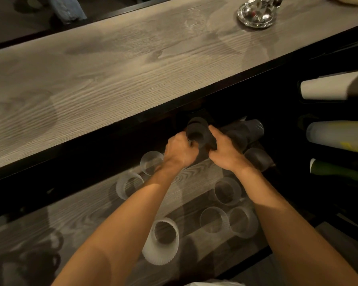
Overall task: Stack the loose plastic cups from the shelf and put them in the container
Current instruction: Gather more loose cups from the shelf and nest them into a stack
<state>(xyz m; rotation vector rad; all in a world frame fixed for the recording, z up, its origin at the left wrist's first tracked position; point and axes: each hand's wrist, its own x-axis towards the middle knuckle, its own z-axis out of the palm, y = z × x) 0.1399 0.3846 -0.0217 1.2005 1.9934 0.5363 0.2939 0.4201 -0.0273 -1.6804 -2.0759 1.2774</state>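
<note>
A wide grey wooden top shelf (112, 69) runs across the room from the low left to the high right. On its far right end sits a shiny round glass dish (256, 14). Past the shelf, at the top left, lies a soft blue cloth (67, 8). Under the top shelf it is dark, and there is a lower grey wooden shelf (194, 178) where the cups are.

On the left of the lower shelf stand two clear ribbed plastic cups (128, 185), mouths up, one just behind the other. Nearer the front, a white ribbed plastic cup (162, 241) lies tipped, its mouth pointing up and back.

The left hand (179, 151) and the right hand (225, 152) reach in side by side. Both are closed around a dark stack of plastic cups (197, 132), held above the back of the lower shelf. Its open mouth faces the camera and its long side points back into the dark.

Right of the hands, another row of dark cups (247, 131) lies on its side, running left to right. Three more clear cups (227, 191) stand close together at the front right, mouths up.

At the far right, in dark slots, lie a white roll (327, 88), a pale plastic bottle (339, 137) and a green bottle (339, 170), all on their sides.
</note>
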